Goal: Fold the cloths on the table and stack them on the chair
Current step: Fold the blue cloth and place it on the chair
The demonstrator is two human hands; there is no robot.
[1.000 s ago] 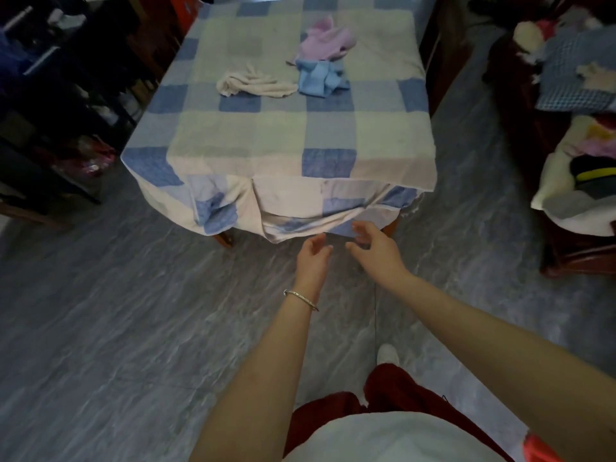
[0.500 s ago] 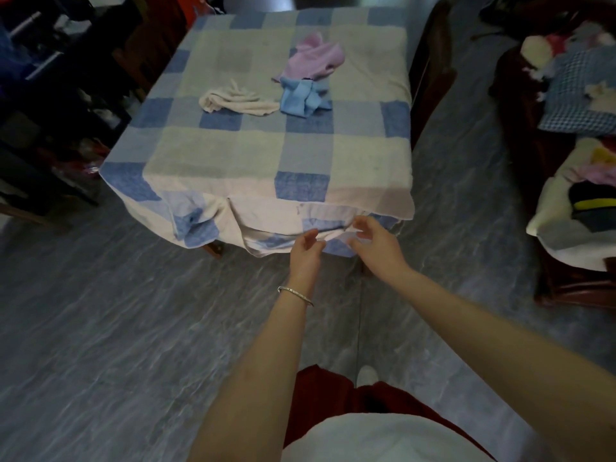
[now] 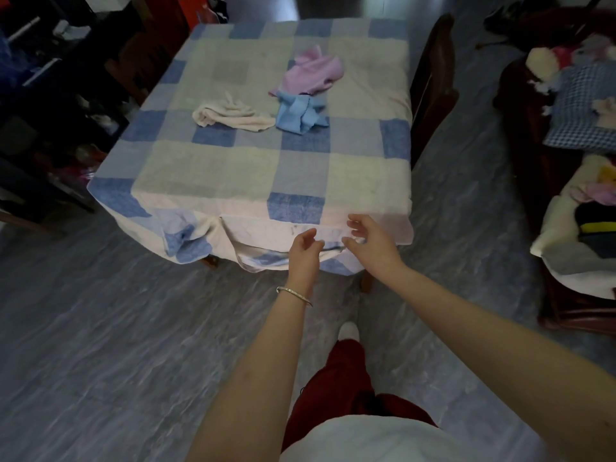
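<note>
A cream cloth [image 3: 233,116], blue cloth [image 3: 300,115] and pink cloth [image 3: 313,73] lie crumpled toward the table's [image 3: 233,168] far edge. They look light and limp, probably best lifted by corners. The left hand [image 3: 305,251] and right hand [image 3: 370,245] hover at the near edge, loosely spread.

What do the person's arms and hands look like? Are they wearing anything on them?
No sleeves or gloves show; everything is bare up to the edge of the picture. The left hand has a thin silver bangle round its wrist. The right hand and its wrist wear nothing I can see.
</note>
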